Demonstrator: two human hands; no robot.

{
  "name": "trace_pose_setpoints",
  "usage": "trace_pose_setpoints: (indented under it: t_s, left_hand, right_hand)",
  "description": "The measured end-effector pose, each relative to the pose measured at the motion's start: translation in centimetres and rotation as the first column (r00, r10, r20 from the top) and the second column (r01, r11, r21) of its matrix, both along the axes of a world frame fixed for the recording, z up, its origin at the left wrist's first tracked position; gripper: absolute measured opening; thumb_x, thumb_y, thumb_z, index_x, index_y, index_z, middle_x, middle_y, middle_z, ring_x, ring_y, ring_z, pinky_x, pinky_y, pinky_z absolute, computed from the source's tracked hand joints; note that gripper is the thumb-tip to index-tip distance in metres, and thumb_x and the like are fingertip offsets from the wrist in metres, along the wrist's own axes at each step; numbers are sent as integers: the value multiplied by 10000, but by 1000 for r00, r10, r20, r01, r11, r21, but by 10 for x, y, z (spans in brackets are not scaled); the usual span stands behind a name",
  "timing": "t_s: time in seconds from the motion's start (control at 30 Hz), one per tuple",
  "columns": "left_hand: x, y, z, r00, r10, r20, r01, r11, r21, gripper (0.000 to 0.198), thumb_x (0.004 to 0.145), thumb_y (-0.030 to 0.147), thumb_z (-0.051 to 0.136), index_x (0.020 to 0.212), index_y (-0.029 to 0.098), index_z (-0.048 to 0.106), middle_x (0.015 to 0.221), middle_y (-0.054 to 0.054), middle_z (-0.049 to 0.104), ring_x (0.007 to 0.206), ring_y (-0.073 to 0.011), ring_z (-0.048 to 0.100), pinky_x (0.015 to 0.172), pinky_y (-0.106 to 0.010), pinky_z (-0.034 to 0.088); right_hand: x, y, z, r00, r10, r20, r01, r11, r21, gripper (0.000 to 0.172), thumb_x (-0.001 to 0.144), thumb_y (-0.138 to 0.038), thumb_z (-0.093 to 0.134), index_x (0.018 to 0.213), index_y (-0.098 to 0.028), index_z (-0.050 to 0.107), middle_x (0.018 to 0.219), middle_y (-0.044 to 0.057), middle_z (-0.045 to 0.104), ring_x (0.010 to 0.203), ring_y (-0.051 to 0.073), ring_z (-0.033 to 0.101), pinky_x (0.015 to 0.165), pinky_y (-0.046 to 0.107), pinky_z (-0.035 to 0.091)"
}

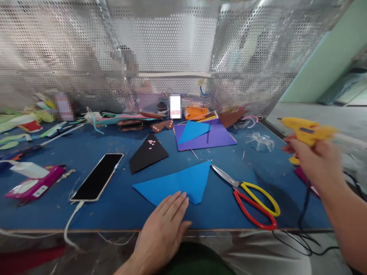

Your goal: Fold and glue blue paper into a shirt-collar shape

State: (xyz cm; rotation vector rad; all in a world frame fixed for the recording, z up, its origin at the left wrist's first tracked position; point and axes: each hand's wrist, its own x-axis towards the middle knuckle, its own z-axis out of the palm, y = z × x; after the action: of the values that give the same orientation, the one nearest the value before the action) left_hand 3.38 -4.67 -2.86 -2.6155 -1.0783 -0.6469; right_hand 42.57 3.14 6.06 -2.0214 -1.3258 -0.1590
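Hands are well apart. The left hand (166, 221) lies palm down, fingers extended, on the near edge of the blue paper (177, 179), which rests on the table (218, 217) before the person. Assessed risk: with pressure at that edge only, the far corners may lift or the sheet skid.

The right hand (318, 156) is wrapped round the glue gun (304, 131), raised at the table's right side, nozzle leftward. If hot, which cannot be confirmed, a drip or inward swing could burn the left hand.

The gun's cord (307, 202) hangs near the handles of the scissors (236, 185); a snag could jerk the gun. The scissors' tips sit at the paper's right corner; a sideways shift could nick it.

Farther left, the phone's (97, 177) white cable (68, 225) drops over the front edge; a pull could drag the phone off. Beyond the paper, pink bits (151, 142) on the black piece (147, 156), if unglued, could scatter when brushed.
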Motion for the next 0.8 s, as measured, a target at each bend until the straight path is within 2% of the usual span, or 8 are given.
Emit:
trace_pose_setpoints:
  t_s: [0.07, 0.1, 0.17, 0.23, 0.3, 0.47, 0.7, 0.8]
  left_hand:
    - [8, 3, 5, 992, 52, 113, -47, 998, -47, 355, 1005, 230, 435, 1305, 168, 614, 1250, -76, 708, 1150, -223, 663, 942, -368, 579]
    - [12, 5, 7, 985, 73, 155, -64, 996, -65, 347, 1002, 210, 434, 1288, 169, 625, 1189, -78, 731, 1099, -222, 683, 913, -370, 586]
    - [19, 10, 11, 973, 115, 198, -98, 991, -96, 313, 994, 216, 461, 1233, 162, 656, 1076, -84, 756, 989, -233, 705, 842, -391, 598]
    - [23, 15, 14, 967, 136, 214, -110, 986, -129, 273, 987, 234, 485, 1159, 174, 688, 1011, -79, 757, 931, -237, 702, 788, -397, 594]
    - [24, 18, 15, 964, 141, 227, -105, 981, -165, 242, 983, 246, 500, 1101, 194, 705, 988, -70, 751, 910, -231, 694, 764, -384, 583]
    - [24, 20, 14, 939, 152, 309, -69, 962, -264, 174, 963, 251, 559, 1038, 209, 711, 971, -53, 735, 891, -207, 676, 770, -356, 559]
    - [23, 21, 16, 902, 232, 365, -68, 910, -409, 54, 917, 230, 625, 923, 234, 679, 922, -12, 722, 875, -190, 664, 749, -324, 527]
    - [23, 20, 16, 897, 251, 363, -84, 905, -417, 47, 914, 224, 634, 929, 247, 671, 932, 3, 726, 879, -186, 666, 754, -318, 518]
  right_hand:
    - [-24, -31, 1, 986, 58, -155, -54, 998, 29, 415, 930, -460, 404, 1067, -190, 688, 903, 113, 739, 758, 240, 717, 540, 292, 512]
    - [-41, -47, 1, 920, 102, -377, -77, 994, 81, 399, 893, -517, 487, 998, -206, 714, 873, 113, 745, 739, 253, 712, 482, 290, 479]
    - [-77, -76, -4, 722, 203, -661, -242, 970, 33, 369, 842, -559, 592, 898, -225, 737, 842, 107, 747, 736, 257, 697, 469, 295, 472]
    - [-109, -96, -13, 538, 277, -796, -408, 912, 42, 370, 789, -578, 660, 871, -228, 749, 848, 88, 748, 714, 244, 685, 614, 335, 556]
    - [-130, -108, -25, 470, 280, -837, -506, 863, 4, 395, 805, -605, 639, 871, -230, 747, 872, 72, 747, 742, 225, 677, 686, 337, 571]
    - [-140, -115, -46, 472, 202, -858, -607, 780, -151, 487, 851, -651, 573, 949, -198, 724, 634, 22, 656, 607, 171, 600, 564, 273, 501]
    - [-144, -118, -44, 578, 153, -802, -581, 767, -272, 540, 798, -733, 572, 599, -240, 670, 655, 46, 660, 708, 204, 655, 629, 281, 557]
    - [-147, -122, -44, 616, 129, -777, -548, 779, -305, 566, 816, -741, 532, 536, -258, 622, 702, 56, 698, 662, 204, 663, 562, 271, 566]
